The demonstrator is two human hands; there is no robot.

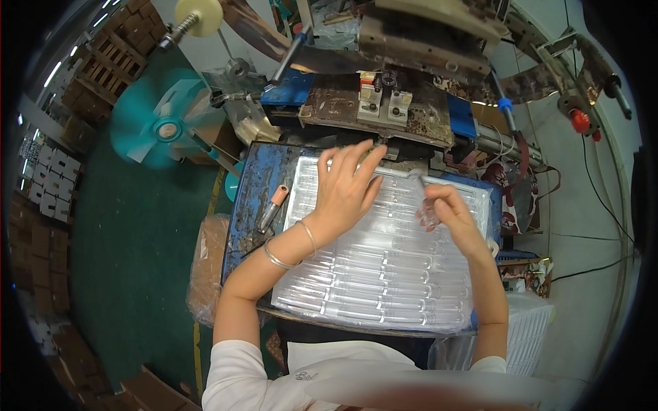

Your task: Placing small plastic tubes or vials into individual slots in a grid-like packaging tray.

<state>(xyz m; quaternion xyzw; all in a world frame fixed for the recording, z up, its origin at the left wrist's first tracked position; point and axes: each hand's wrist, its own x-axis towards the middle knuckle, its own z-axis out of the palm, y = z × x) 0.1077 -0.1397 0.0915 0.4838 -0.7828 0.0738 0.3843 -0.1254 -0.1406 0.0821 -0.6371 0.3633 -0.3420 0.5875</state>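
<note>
My right hand grips a clear plastic tube, held tilted above the right part of a white tray. Rows of similar clear tubes lie in the tray, and several bear printed marks. Palm down and fingers apart, my left hand hovers over the tray's far left part with nothing seen in it. Its fingertips reach toward the front edge of a stamping machine's metal bed. On that bed stand two small metal fixture blocks. The tray rests on a worn blue table.
A pink-capped small tube lies on the table left of the tray. The machine's head hangs over the bed. A spinning teal fan stands at left, near a plastic-wrapped carton. More wrapped trays are at lower right.
</note>
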